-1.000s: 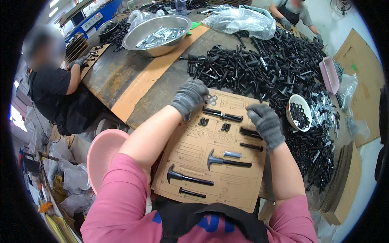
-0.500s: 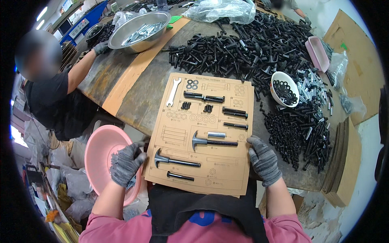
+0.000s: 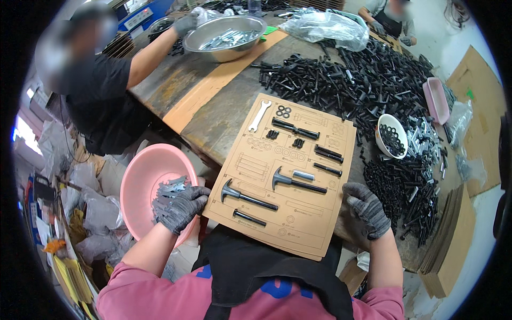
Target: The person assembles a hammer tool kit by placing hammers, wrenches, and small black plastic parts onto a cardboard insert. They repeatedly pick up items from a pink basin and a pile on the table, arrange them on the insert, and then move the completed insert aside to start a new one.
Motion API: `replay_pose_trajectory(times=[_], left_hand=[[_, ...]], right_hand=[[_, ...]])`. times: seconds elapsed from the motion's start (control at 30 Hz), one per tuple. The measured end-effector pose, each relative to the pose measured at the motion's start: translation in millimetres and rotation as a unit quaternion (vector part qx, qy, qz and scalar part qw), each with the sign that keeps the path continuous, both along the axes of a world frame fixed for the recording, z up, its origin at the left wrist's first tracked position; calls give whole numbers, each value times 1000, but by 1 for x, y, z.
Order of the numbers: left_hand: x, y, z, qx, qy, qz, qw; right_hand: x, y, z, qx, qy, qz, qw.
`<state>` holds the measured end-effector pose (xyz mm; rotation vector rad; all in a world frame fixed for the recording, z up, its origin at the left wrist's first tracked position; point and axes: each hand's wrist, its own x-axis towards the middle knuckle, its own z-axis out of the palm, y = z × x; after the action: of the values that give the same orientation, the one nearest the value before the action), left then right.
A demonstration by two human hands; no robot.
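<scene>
Tabletop (image 3: 221,120) left of the cardboard (image 3: 312,242) offers passage; the black hardware pile (image 3: 330,80), its height unclear, bars the far side.

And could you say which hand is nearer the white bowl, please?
Right hand, below the bowl in the picture; left hand is farther, across the board by the basin.

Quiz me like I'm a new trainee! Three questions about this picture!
1. How many small black rings lie beside the silver metal wrench?
2. True or false: two dark hammer-shaped tools lie on the brown cardboard sheet.
3. Which side's hand of the pink-sleeved person is nearer the round pink plastic basin?

Key:
1. Four.
2. True.
3. The grey-gloved left hand; the grey-gloved right hand is by the sheet's right edge.
</scene>
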<state>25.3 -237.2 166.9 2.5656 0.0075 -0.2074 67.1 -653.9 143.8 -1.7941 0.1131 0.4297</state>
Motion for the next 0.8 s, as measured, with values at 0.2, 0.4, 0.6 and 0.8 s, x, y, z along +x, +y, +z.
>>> replay_pose_trajectory(times=[0.2, 0.4, 0.6, 0.8], left_hand=[[-3, 20, -19, -99, 10, 47, 994], [-5, 64, -69, -309, -35, 144, 939], [4, 113, -96, -536, -125, 286, 784], [25, 113, -100, -736, -164, 386, 532]], right_hand=[[5, 4, -3, 39, 30, 13, 999], [14, 39, 2, 67, 46, 54, 995], [33, 100, -10, 132, 72, 110, 982], [59, 168, -15, 155, 61, 140, 976]])
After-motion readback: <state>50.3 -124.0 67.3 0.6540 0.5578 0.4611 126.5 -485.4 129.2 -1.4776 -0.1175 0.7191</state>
